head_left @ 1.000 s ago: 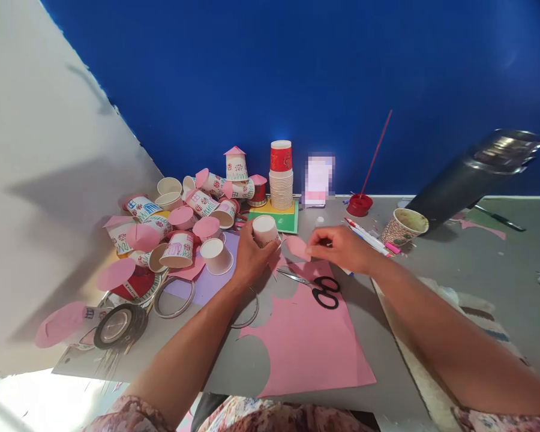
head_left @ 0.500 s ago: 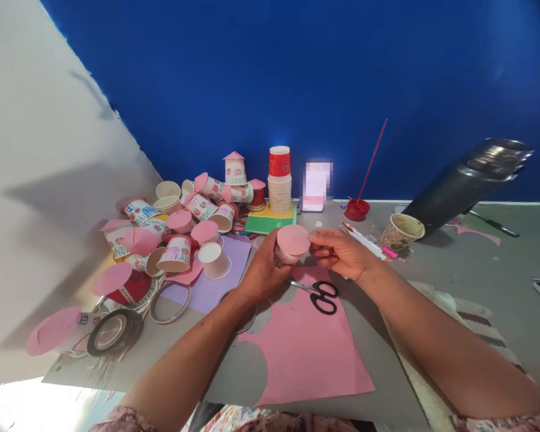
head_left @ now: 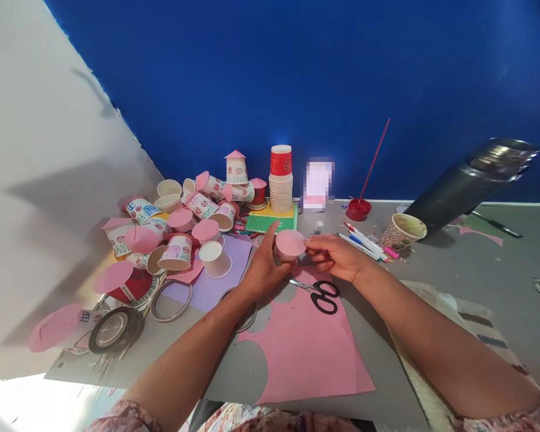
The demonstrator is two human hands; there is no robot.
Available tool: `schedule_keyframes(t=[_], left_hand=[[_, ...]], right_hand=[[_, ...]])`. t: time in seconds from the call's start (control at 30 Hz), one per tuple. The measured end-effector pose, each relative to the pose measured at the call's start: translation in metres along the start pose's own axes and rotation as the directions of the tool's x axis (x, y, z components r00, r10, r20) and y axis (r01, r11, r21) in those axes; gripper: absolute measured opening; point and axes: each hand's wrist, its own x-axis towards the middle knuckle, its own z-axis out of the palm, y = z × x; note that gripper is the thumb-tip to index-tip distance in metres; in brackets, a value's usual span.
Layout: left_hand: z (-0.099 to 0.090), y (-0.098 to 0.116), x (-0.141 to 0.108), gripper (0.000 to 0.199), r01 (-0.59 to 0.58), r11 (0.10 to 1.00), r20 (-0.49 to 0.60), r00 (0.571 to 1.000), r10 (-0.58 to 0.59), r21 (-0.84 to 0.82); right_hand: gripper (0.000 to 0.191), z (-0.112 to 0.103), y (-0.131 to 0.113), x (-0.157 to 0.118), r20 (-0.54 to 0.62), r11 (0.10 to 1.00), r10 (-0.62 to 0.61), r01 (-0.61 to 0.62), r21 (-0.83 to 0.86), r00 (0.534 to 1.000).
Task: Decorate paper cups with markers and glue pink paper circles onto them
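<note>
My left hand (head_left: 265, 267) is wrapped round a small paper cup (head_left: 282, 258), its thumb up along the far side. A pink paper disc (head_left: 290, 242) tops this cup like a shallow cone. At the disc's right edge, my right hand (head_left: 330, 255) has its thumb and forefinger pinched on the rim, the other fingers curled. Below the hands lie black-handled scissors (head_left: 317, 292) on a pink sheet (head_left: 308, 348) with round pieces cut from it.
Decorated cups with pink tops (head_left: 175, 251) crowd the left side. A cup stack (head_left: 281, 192) and a phone (head_left: 317, 185) stand at the back. Markers (head_left: 364, 243), a patterned cup (head_left: 400, 233), a leaning dark flask (head_left: 459, 186) and a cloth (head_left: 468, 324) are on the right.
The held cup and disc have shifted slightly left and down, and my right hand has moved a little left with them. More of the markers shows beside my right hand.
</note>
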Motion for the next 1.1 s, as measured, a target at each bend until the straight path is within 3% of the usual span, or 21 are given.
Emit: schedule_keyframes(t=[0.23,0.3,0.4,0.5,0.57,0.63,0.73,0.87,1.1], left_hand=[[0.005,-0.006,0.002,0.105,0.040,0.996,-0.009,0.999,-0.041,-0.084],[0.002,-0.005,0.001,0.108,0.053,0.998,0.012,0.999,-0.053,-0.045],[-0.007,-0.002,0.000,0.114,0.043,0.999,0.059,0.997,-0.043,-0.005],[-0.014,0.002,-0.001,0.089,0.018,0.993,0.062,0.998,-0.011,-0.117],[-0.016,0.005,0.000,0.058,0.037,0.974,-0.020,0.999,-0.042,-0.223],[-0.015,0.009,0.002,0.040,0.101,0.949,-0.118,0.983,-0.142,-0.300],[-0.013,0.015,0.007,0.032,0.209,0.894,-0.178,0.938,-0.299,-0.397],[-0.012,0.020,0.012,0.029,0.225,0.867,-0.206,0.916,-0.343,-0.445],[-0.012,0.023,0.013,0.031,0.237,0.843,-0.201,0.907,-0.370,-0.483]], right_hand=[[0.054,-0.002,0.004,0.004,-0.114,0.976,-0.114,0.089,-0.200,0.987],[0.051,-0.002,0.007,0.004,-0.188,0.940,-0.231,0.169,-0.297,0.955],[0.040,-0.001,0.009,0.002,-0.240,0.843,-0.438,0.304,-0.443,0.866],[0.021,0.004,0.009,-0.001,-0.210,0.751,-0.558,0.381,-0.539,0.803],[0.022,0.007,0.011,-0.002,-0.162,0.660,-0.636,0.423,-0.621,0.755],[0.028,0.009,0.014,-0.002,-0.082,0.531,-0.707,0.451,-0.717,0.702],[0.036,0.009,0.021,0.001,0.039,0.372,-0.749,0.468,-0.802,0.662],[0.041,0.008,0.030,0.007,0.137,0.254,-0.753,0.476,-0.842,0.643],[0.040,0.008,0.033,0.010,0.209,0.178,-0.731,0.478,-0.860,0.650]])
